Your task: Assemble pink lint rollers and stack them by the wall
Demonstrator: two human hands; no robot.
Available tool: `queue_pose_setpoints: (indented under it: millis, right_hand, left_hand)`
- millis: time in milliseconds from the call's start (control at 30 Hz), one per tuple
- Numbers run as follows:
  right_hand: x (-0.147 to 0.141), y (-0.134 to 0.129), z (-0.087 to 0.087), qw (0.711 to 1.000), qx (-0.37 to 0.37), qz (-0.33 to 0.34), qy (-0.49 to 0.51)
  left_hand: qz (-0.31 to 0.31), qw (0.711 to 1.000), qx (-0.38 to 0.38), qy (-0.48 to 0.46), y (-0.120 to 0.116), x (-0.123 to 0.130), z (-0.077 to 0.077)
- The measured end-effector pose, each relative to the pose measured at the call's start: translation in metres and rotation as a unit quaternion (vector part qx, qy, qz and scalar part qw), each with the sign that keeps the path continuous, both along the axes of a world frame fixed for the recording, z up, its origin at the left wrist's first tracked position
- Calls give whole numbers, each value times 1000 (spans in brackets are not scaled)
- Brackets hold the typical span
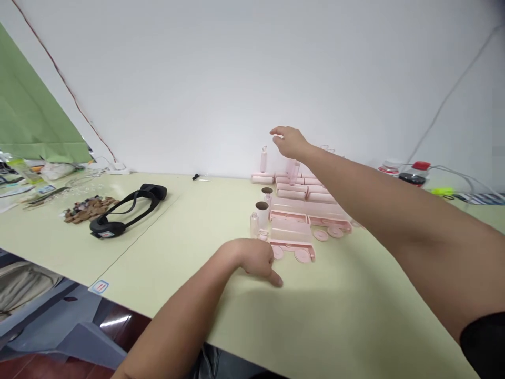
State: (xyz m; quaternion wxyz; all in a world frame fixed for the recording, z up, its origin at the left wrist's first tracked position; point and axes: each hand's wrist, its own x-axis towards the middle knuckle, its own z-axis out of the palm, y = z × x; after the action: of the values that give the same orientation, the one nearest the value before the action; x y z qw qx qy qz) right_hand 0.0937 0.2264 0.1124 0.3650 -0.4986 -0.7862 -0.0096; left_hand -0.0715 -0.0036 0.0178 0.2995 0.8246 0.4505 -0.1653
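Observation:
My left hand (256, 256) is low over the table at the near left corner of a pink tray (292, 247). One digit stretches out to the right; the other fingers are mostly hidden, and I see nothing held. Raised over the back rows, my right hand (290, 142) has its fingers forward and slightly apart, with nothing visible between them. Beyond it stands a small pink bottle with a loop on top (263, 159). Just behind my left hand are a clear pink bottle (254, 225) and a white cardboard tube (262, 215).
Pink cylinders (291, 193) lie in rows near the wall, with pink discs (321, 235) beside the trays. A black headset (130, 210) and a pile of brown pieces (90, 209) lie left. A red-capped bottle (416, 173) stands right, partly behind my right arm.

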Motion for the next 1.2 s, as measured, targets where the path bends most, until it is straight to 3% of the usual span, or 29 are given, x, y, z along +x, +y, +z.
queue_pose_setpoints:
  millis: [100,200,400,800,933,1067,1200]
  right_hand:
    - [-15,27,0,988,-49,-16,-148]
    - [-29,47,-8,973,-87,-31,-212]
    - [-38,63,-27,960,-104,-47,-255]
    - [-38,71,-25,953,-100,-84,-272]
    - [-37,62,-10,960,-62,-84,-260]
    - [-33,46,21,971,-9,-85,-222]
    - [-10,22,52,991,103,-16,-78]
  left_hand:
    - [-7,1000,-3,-6,-8,3,3]
    - [-11,1000,-10,0,-12,7,3]
    - [-23,1000,3,-11,-11,8,-1]
    - [2,1000,16,-21,-13,7,0]
    - [1,999,20,-25,-12,8,2]
    - [16,999,21,-41,-12,6,4]
    - [74,986,54,-138,-11,4,6]
